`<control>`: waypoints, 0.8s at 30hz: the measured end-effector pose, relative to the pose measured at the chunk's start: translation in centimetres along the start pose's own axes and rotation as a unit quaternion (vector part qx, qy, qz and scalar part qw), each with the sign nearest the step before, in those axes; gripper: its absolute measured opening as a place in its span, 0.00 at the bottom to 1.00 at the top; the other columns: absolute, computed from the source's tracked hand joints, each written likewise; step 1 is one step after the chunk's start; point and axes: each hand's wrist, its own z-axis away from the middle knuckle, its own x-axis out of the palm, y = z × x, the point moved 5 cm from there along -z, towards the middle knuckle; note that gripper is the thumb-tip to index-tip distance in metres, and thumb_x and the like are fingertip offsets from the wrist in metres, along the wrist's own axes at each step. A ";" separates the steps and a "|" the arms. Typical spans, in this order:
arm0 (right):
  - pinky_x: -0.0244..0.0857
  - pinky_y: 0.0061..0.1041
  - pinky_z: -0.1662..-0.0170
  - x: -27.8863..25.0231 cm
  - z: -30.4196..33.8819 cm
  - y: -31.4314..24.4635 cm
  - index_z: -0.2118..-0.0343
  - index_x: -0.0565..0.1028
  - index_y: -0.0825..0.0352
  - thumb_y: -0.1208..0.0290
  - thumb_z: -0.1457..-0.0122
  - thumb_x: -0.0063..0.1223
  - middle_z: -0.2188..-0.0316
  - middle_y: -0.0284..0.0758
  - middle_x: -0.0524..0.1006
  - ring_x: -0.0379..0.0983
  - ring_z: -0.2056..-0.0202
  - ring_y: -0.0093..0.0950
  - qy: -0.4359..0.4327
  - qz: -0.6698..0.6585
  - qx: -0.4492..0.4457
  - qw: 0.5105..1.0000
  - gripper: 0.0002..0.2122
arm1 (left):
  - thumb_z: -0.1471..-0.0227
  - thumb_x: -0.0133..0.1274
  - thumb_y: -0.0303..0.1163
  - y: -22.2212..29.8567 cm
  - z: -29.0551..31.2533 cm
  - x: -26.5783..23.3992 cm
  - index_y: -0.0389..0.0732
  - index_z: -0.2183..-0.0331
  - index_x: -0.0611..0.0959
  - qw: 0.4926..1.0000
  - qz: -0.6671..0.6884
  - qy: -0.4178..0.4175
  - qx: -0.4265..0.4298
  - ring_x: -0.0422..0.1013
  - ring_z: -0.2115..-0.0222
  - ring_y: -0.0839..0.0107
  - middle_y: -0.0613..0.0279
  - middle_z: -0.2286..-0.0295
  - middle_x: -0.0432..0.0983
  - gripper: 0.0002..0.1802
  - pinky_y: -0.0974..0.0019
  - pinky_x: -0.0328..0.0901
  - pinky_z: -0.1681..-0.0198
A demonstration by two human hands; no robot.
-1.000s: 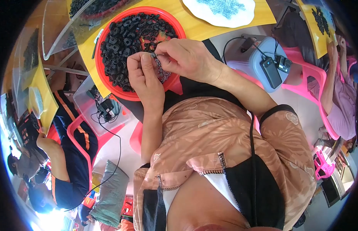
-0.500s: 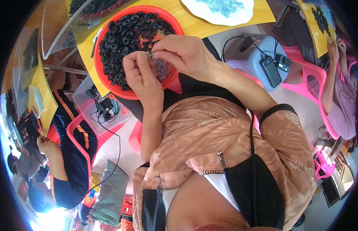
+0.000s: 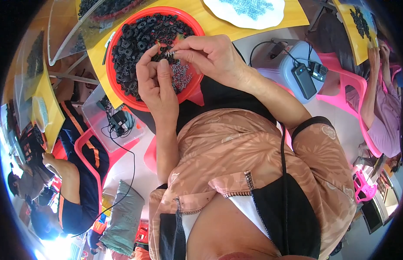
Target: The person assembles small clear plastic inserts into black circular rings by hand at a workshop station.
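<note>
My left hand (image 3: 157, 82) is over a red basin (image 3: 111, 73), its thumb and forefinger curled around what looks like a small black plastic part (image 3: 160, 56). Fingers and the dark heap behind hide much of that part. Between the thumb and forefinger of my right hand (image 3: 210, 56) is a small metal coil spring (image 3: 169, 54), its end pointing at the left hand. Black plastic parts (image 3: 134, 37) heap up along the basin's left and far sides. Beneath my hands, a pile of small silvery springs (image 3: 182, 78) fills its near right side.
The basin overlaps the edge of a yellow table (image 3: 95, 52), which also bears a white plate (image 3: 219, 13) of small bluish pieces. On my right, a pale blue stool (image 3: 292, 73) holds a black power bank (image 3: 303, 80). Other people sit on both sides; a cable runs down my front.
My hands have drawn slightly apart, and the left thumb has lifted away from the forefinger. The spring in my right hand now shows. The person on the left has shifted an arm.
</note>
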 end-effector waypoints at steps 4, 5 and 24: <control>0.63 0.15 0.77 0.5 0.2 0.1 0.64 0.77 0.69 0.72 0.41 0.53 0.80 0.32 0.75 0.69 0.79 0.14 -0.061 -0.011 0.000 0.998 0.07 | 0.42 0.48 0.25 -0.1 -0.1 -0.2 0.35 0.61 0.76 1.000 -0.016 -0.006 -0.006 0.62 0.76 0.84 0.70 0.76 0.69 0.08 0.80 0.59 0.72; 0.62 0.15 0.77 0.6 0.2 0.1 0.64 0.77 0.69 0.72 0.41 0.53 0.80 0.31 0.75 0.69 0.79 0.14 -0.079 -0.017 0.005 0.997 0.07 | 0.42 0.48 0.25 0.1 -0.1 -0.4 0.34 0.63 0.77 0.999 -0.046 -0.005 0.002 0.63 0.76 0.83 0.69 0.76 0.70 0.06 0.79 0.60 0.71; 0.66 0.21 0.73 1.6 1.0 -1.5 0.67 0.75 0.69 0.71 0.43 0.53 0.79 0.37 0.75 0.73 0.77 0.27 -0.030 0.011 -0.063 0.997 0.07 | 0.38 0.43 0.32 0.0 1.7 -1.3 0.39 0.70 0.72 0.995 -0.084 0.041 -0.026 0.56 0.79 0.86 0.72 0.79 0.63 0.09 0.81 0.51 0.78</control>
